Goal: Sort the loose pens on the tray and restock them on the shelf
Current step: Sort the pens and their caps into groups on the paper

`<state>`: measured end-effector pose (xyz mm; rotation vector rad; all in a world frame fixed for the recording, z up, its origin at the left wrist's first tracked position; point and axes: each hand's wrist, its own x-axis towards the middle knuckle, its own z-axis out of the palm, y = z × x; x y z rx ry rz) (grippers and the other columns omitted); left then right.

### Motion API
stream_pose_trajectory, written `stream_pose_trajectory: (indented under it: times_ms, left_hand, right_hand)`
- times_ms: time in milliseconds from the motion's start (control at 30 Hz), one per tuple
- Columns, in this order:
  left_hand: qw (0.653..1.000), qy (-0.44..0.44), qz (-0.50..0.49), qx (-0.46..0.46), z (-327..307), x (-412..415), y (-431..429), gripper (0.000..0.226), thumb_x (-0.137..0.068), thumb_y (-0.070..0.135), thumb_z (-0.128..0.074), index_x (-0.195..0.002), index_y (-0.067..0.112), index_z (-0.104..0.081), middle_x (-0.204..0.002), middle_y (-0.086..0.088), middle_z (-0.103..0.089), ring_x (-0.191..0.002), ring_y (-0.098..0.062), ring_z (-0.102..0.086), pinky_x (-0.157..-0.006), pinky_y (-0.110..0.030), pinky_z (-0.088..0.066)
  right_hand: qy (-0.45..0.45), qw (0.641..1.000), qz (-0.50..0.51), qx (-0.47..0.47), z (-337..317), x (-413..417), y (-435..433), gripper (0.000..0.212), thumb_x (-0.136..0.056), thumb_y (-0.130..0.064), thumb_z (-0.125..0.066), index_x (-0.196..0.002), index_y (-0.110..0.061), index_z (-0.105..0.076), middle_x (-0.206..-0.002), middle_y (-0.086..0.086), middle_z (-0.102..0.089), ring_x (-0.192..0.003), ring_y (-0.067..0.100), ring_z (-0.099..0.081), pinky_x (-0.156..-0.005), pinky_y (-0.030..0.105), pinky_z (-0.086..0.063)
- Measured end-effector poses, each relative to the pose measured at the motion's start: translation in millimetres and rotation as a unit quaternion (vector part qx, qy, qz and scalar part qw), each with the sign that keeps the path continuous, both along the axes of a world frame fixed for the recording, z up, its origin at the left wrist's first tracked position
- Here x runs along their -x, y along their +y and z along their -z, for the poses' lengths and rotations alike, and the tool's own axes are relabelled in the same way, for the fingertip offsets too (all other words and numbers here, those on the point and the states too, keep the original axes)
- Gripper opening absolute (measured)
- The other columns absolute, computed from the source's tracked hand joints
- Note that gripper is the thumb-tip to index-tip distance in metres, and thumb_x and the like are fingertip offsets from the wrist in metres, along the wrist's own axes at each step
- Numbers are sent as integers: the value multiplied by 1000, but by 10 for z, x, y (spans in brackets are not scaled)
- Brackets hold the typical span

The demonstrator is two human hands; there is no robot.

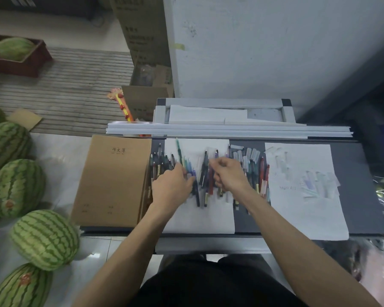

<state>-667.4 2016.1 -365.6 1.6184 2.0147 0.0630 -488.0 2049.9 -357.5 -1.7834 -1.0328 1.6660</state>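
Pens [204, 167] lie heaped across a white sheet [200, 220] on the dark tray [359, 196]. The left hand [171, 188] rests flat-fingered on them. The right hand [228, 173] curls above the heap, its grip blurred and unclear. A brown notebook [113, 180] crowds the left edge, with watermelons [44, 238] on the floor beyond.

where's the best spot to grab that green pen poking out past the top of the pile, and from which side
Pinch the green pen by its far end, which juts past the other pens over bare white paper. Come down from above on that far side, pinching across the barrel; its near end is wedged among neighbours.
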Motion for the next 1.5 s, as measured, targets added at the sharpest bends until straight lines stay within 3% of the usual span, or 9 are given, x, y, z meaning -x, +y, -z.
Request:
stream_pose_trajectory:
  times_ms: [100,200,333,500,667,800,967,1167,1500]
  left_hand:
    - [999,35,-7,-2,18,-42,6,27,-101,49,-52,-110,24,-59,-93,4,-68,-86,-22,-64,-76,-37,-48]
    - [999,16,-34,-5,74,-33,-17,33,-96,52,-48,-89,25,-66,-75,5,-68,-72,-20,-66,-77,-42,-58]
    - [994,-60,-86,-34,77,16,-82,40,-91,50,-50,-67,20,-60,-57,9,-63,-57,-16,-62,-63,-33,-56]
    - [977,-130,-157,-57,-6,148,-104,28,-94,44,-55,-81,21,-65,-70,6,-68,-67,-15,-63,-64,-31,-49]
    - [922,-292,-250,-55,-89,266,-119,32,-95,32,-50,-68,15,-52,-63,4,-57,-58,-16,-45,-60,-32,-36]
    - [829,-448,-335,10,-72,342,-109,21,-90,27,-41,-72,17,-46,-58,-2,-32,-50,-17,-21,-49,-30,-16]
    - [761,-543,-347,66,-60,303,-134,28,-97,22,-41,-69,19,-47,-58,0,-30,-46,-15,-19,-38,-23,-16]
    - [649,-676,-322,131,-113,-25,-147,32,-104,25,-47,-74,15,-51,-56,0,-41,-40,-12,-33,-39,-23,-24]
    - [717,-614,-265,195,-204,-1268,-28,24,-99,19,-59,-77,12,-67,-72,-8,-65,-57,-21,-57,-55,-29,-43]
  right_hand:
    - [-197,967,-139,-83,21,138,124,21,-99,-39,-62,-111,-22,-61,-87,-2,-66,-70,18,-63,-68,33,-51]
    - [-324,901,-265,-108,51,244,211,29,-101,-42,-58,-123,-23,-54,-103,-1,-65,-95,24,-64,-80,38,-52]
    - [-414,843,-318,-132,124,340,258,33,-100,-38,-59,-123,-15,-51,-115,9,-67,-105,33,-65,-82,41,-54]
    - [-443,819,-334,-146,159,390,262,23,-99,-28,-57,-116,-11,-57,-111,13,-68,-98,34,-66,-75,40,-52]
    - [-301,916,-227,-137,86,351,256,28,-99,-21,-50,-97,0,-69,-90,13,-72,-86,30,-67,-78,38,-57]
    - [-34,999,-38,-19,-75,278,184,20,-99,-15,-47,-84,-9,-58,-62,2,-44,-45,14,-40,-44,26,-34]
    - [217,971,47,89,-87,-84,-45,32,-100,-20,-31,-73,-18,-48,-60,-1,-27,-41,11,-17,-38,21,-8]
    - [353,927,76,102,-51,-479,-436,37,-102,-29,-42,-67,-17,-41,-55,-1,-29,-44,13,-18,-38,20,-10]
    - [361,903,230,38,-44,-1126,-788,31,-97,-35,-50,-76,-13,-59,-63,3,-46,-47,13,-32,-42,24,-10]
